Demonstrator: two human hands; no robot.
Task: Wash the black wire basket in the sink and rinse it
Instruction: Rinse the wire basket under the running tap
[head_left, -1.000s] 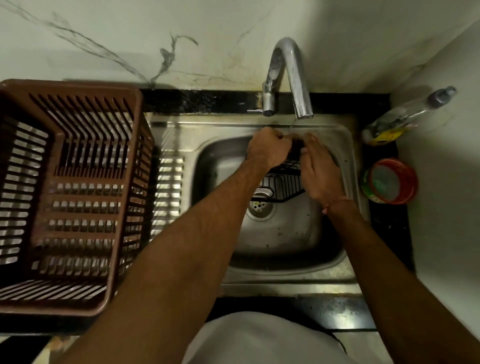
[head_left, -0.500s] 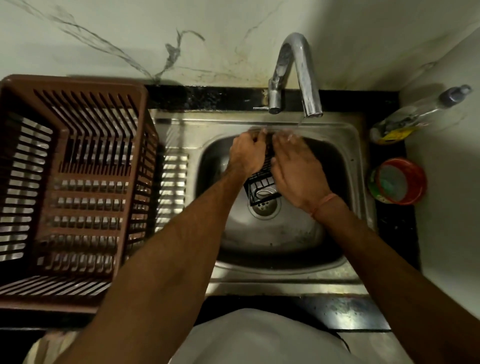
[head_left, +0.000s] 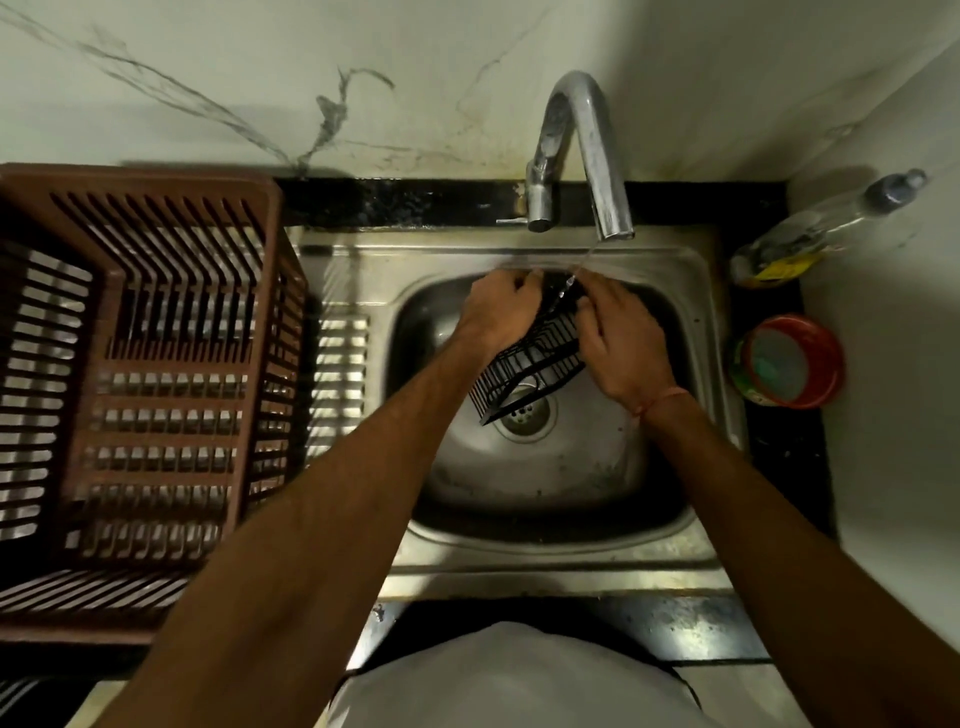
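The black wire basket (head_left: 530, 369) hangs tilted inside the steel sink (head_left: 545, 561), its lower end over the drain (head_left: 524, 415). My left hand (head_left: 498, 312) grips its upper left edge. My right hand (head_left: 621, 343) holds its right side, fingers curled on the wires. A thin stream of water runs from the chrome tap (head_left: 587, 156) onto the basket's top end between my hands. The hands hide the basket's upper part.
A large brown plastic crate (head_left: 140, 364) stands on the drainboard at the left. A clear soap bottle (head_left: 821, 228) lies at the back right, and a red round tub (head_left: 789, 361) sits below it on the black counter.
Both hands have shifted slightly, and the basket has turned, now showing more of its length slanting down to the left over the drain. Water keeps running.
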